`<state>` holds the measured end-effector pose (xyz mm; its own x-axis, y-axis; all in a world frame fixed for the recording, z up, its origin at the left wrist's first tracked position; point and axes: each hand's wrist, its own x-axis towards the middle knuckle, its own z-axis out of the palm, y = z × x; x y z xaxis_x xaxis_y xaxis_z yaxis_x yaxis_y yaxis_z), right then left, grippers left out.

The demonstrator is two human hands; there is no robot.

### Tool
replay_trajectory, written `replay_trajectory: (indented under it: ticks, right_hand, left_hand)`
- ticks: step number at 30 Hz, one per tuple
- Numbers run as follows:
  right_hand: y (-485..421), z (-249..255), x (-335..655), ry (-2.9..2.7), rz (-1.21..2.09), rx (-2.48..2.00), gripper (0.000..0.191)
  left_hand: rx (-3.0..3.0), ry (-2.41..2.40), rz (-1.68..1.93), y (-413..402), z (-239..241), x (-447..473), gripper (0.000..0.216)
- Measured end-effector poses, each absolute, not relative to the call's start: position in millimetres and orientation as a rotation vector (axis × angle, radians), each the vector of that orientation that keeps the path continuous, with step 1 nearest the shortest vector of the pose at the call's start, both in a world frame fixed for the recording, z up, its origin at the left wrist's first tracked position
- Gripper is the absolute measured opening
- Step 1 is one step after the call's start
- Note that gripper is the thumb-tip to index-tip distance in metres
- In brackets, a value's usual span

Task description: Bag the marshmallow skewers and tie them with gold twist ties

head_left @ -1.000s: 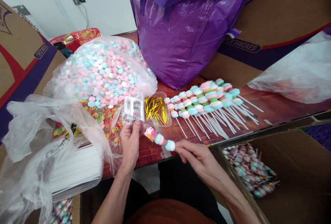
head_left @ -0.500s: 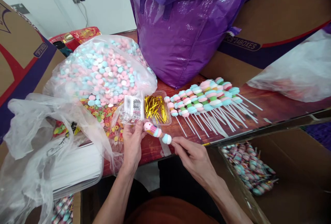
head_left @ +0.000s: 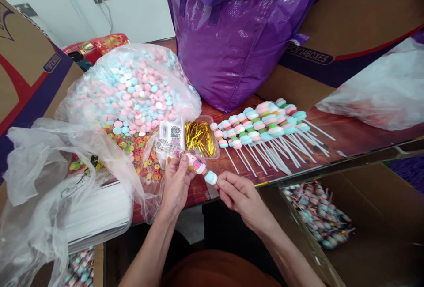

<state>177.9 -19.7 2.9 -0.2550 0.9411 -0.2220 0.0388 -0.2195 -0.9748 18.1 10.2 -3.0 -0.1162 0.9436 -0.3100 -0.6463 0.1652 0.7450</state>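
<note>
Pinching a candy skewer point(head_left: 201, 169) over the table edge point(head_left: 198, 192), the left hand point(head_left: 175, 184) grips its pink wrapped tip and the right hand point(head_left: 240, 196) its stick end; light, probably soft, best held by the stick.

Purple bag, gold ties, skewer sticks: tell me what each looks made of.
Purple bag: glossy, crinkled plastic-coated fabric, judging by sharp highlights. Gold ties: thin metallic foil strips, shiny. Skewer sticks: matte white, straight, paper or plastic; cannot tell which.
</note>
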Motion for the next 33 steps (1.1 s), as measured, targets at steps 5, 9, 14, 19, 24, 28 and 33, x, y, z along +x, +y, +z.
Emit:
replay_trajectory:
  ticks: [5,9,14,19,24,28,33]
  right_hand:
    - [-21,-1,159,-1.466,1.305,-1.313,0.031]
    - [-23,-2,157,-1.592,1.167,-1.329,0.03]
    - [-21,-6,157,-1.51,1.258,-1.342,0.032]
    - [-13,-5,148,-1.479,1.219,-1.368,0.032]
    - [-8,-1,156,-1.421,1.428,-1.308,0.032]
    - [-5,-1,163,-1.39,1.505,-1.281,0.034]
    - [-5,-5,157,-1.448,1.356,-1.36,0.032]
  left_hand:
    - [0.398,0.967,1.379,5,-3,25,0.04]
    - [0.402,0.94,1.374,5,1,16,0.035]
    - [0.423,0.93,1.285,5,-2,13,0.034]
    - [0.395,0.944,1.283,2,-7,15,0.035]
    - [0.377,0.92,1.249,8,-3,3,0.038]
    - [0.369,0.957,1.261,11,-3,1,0.038]
    - [0.418,0.984,1.285,6,-6,10,0.037]
